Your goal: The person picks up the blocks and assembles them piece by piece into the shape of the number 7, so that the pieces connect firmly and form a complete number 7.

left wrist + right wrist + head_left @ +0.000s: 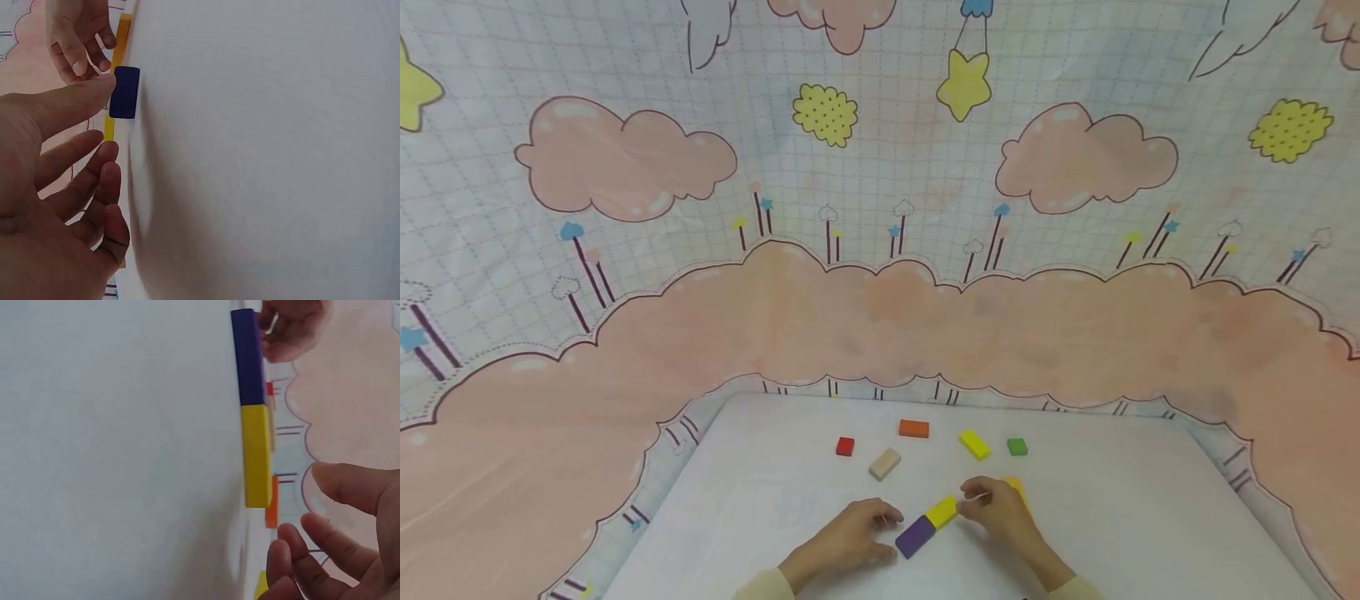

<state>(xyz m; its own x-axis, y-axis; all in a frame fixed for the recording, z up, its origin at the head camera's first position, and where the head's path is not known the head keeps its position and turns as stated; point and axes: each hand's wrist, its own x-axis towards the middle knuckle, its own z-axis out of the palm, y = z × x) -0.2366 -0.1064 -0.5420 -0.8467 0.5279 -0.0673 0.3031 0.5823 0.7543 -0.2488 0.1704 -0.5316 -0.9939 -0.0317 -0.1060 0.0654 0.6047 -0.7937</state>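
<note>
A purple block [914, 537] and a yellow block [942, 512] lie end to end on the white table, forming one diagonal row. My left hand [852, 533] is beside the purple block's outer end, its fingers loosely bent with nothing between them. In the left wrist view, the thumb overlaps the edge of the purple block [125, 94]. By the far end of the yellow block is my right hand [1002, 510], fingers relaxed and parted from the thumb. The right wrist view has the yellow block [256, 456] apart from that hand's fingertips. An amber block [1017, 487] is partly hidden behind the right hand.
Farther back on the white table [760, 475] lie a red block [846, 447], an orange block [913, 428], a plain wooden block [885, 464], another yellow block [974, 445] and a green block [1017, 447]. A cloud-patterned curtain [880, 325] stands behind the table.
</note>
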